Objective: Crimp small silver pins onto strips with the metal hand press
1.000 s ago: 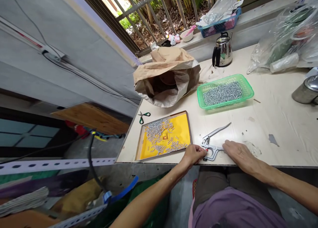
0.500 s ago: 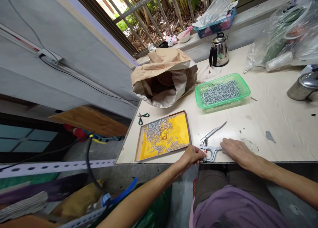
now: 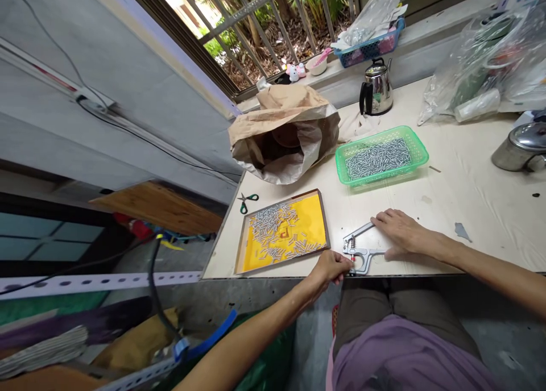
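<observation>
Silver hand-press pliers (image 3: 367,257) lie at the table's front edge, with a spring and a small red part at the jaw. My right hand (image 3: 398,232) grips their handles, fingers over the end of the raised lever and thumb side by the lower handle. At the jaw, my left hand (image 3: 331,266) is closed in a pinch; what its fingertips hold is too small to make out. Left of the pliers lies a shallow tray (image 3: 313,212) with a yellow bottom, strewn with small silver metal tubes (image 3: 268,223).
A green plastic basket (image 3: 353,182) full of small metal pieces stands farther back. Beside the tray are green-handled scissors (image 3: 247,202), with an open brown paper bag (image 3: 281,118) behind. A kettle (image 3: 377,90), a metal pot (image 3: 518,146) and plastic bags (image 3: 478,73) stand at the back and right.
My right hand has shifted from the lower handle up onto the lever, which now sits slightly lower. The left hand stays at the jaw.
</observation>
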Action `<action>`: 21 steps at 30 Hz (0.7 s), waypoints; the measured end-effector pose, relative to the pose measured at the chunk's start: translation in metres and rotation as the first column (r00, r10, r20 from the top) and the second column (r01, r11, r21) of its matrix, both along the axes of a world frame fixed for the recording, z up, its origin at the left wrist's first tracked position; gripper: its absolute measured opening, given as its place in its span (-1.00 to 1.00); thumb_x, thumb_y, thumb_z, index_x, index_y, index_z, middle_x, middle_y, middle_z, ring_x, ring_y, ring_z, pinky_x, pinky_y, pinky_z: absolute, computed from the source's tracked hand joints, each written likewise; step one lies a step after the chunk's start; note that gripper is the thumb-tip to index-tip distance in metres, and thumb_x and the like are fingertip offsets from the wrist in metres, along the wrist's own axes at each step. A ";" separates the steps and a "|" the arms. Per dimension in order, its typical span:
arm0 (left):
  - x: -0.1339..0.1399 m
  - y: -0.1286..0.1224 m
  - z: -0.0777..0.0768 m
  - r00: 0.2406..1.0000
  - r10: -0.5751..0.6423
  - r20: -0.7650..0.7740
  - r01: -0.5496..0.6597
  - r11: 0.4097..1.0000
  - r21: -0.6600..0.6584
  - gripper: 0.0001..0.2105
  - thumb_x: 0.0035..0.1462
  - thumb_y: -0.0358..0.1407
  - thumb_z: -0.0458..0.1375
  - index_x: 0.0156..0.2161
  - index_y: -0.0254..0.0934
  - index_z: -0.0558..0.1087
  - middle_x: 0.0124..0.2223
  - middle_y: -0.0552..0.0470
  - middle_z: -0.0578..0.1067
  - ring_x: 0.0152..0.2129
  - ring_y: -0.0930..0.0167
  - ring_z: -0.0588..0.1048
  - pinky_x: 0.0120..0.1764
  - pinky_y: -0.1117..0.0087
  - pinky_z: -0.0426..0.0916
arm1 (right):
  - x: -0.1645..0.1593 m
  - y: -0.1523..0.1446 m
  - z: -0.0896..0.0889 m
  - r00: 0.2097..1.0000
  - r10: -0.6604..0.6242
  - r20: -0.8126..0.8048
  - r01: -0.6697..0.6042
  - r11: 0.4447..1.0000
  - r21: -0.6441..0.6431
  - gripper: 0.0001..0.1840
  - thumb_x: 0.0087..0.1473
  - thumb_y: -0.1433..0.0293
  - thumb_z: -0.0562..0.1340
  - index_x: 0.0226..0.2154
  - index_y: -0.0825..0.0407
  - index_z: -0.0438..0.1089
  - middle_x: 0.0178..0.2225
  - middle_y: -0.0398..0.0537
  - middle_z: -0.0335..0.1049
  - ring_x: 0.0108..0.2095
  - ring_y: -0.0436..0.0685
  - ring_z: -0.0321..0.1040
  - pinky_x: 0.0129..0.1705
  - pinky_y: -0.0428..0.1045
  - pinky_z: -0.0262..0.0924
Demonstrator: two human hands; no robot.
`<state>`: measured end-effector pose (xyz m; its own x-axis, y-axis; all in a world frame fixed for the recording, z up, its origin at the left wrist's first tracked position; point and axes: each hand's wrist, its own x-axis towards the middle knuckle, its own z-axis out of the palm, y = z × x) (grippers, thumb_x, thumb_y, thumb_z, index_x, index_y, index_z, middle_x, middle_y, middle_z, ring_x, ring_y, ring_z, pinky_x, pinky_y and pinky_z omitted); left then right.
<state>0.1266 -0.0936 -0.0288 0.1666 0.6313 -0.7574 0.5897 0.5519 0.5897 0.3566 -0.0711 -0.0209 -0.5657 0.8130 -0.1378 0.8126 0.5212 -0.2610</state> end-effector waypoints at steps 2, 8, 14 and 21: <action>-0.003 -0.001 -0.002 1.000 -0.016 -0.009 0.016 1.000 0.001 -0.77 -0.05 -0.22 0.24 -0.54 -0.38 0.42 -0.75 0.23 0.21 -0.81 0.60 0.16 -0.71 0.56 0.07 | -0.002 -0.005 0.006 1.000 -0.017 0.003 0.017 1.000 -0.012 -0.28 -0.34 0.25 0.48 -0.10 0.14 0.32 -0.14 0.13 0.34 -0.14 0.29 0.24 -0.17 0.09 0.18; 0.000 -0.009 0.000 0.924 -0.208 -0.320 0.349 0.798 0.491 -0.81 0.09 -0.24 0.16 -0.42 -0.35 0.44 -0.48 0.06 0.42 -0.51 0.44 0.40 -0.42 0.45 0.30 | -0.005 -0.021 0.009 0.998 -0.062 -0.001 0.062 0.998 0.031 -0.66 -0.15 0.43 0.40 -0.27 0.09 0.34 -0.26 0.04 0.33 -0.22 0.20 0.24 -0.27 0.02 0.15; 0.039 0.005 -0.007 0.735 -0.452 -0.506 0.647 0.243 0.723 -0.49 0.01 -0.26 0.28 0.06 -0.31 0.25 0.03 -0.19 0.36 -0.04 0.19 0.34 -0.04 0.16 0.31 | -0.005 -0.028 0.006 0.999 -0.053 0.002 0.053 0.998 0.044 -0.52 -0.16 0.42 0.41 -0.16 0.17 0.32 -0.21 0.10 0.33 -0.19 0.23 0.24 -0.17 0.07 0.19; 0.054 0.026 -0.010 0.598 -0.580 -0.553 0.748 0.155 0.645 -0.36 0.01 -0.17 0.28 0.14 -0.31 0.13 -0.05 -0.17 0.37 -0.12 0.18 0.35 -0.11 0.15 0.33 | 0.008 -0.033 0.011 0.988 -0.146 0.054 0.146 0.989 0.006 -0.38 -0.23 0.32 0.45 -0.10 0.19 0.31 -0.18 0.15 0.35 -0.16 0.28 0.25 -0.14 0.10 0.23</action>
<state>0.1802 -0.0674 -0.0393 0.7904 0.6069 -0.0835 0.5950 -0.7281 0.3404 0.3650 -0.1042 -0.0099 -0.4323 0.8868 -0.1633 0.8931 0.3961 -0.2134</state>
